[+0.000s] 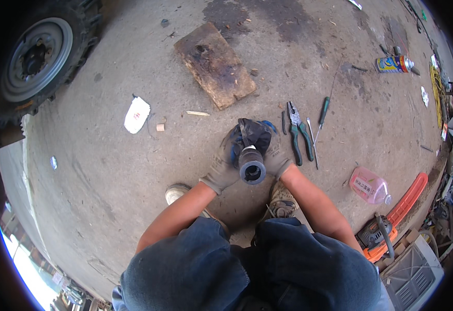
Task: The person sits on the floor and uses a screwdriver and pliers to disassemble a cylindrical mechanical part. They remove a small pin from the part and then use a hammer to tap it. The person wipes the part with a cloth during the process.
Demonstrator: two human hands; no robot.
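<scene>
Between my knees I hold a black and blue impact wrench (258,136), its round, hollow black socket (252,167) pointing up toward me. My left hand (222,163), in a grey work glove, is closed round the left side of the wrench. On the opposite side my gloved right hand (277,156) grips it too; the tool's body hides part of the fingers of both hands. Just right of the wrench lie green-handled pliers (297,127). Beside them are a thin screwdriver (313,139) and a green-handled screwdriver (324,111).
Ahead lies a stained wooden board (216,65). A white pouch (137,115) rests to the left, and a big tyred wheel (40,57) stands far left. To the right are a spray can (393,64), a pink bottle (369,185) and an orange chainsaw (379,236).
</scene>
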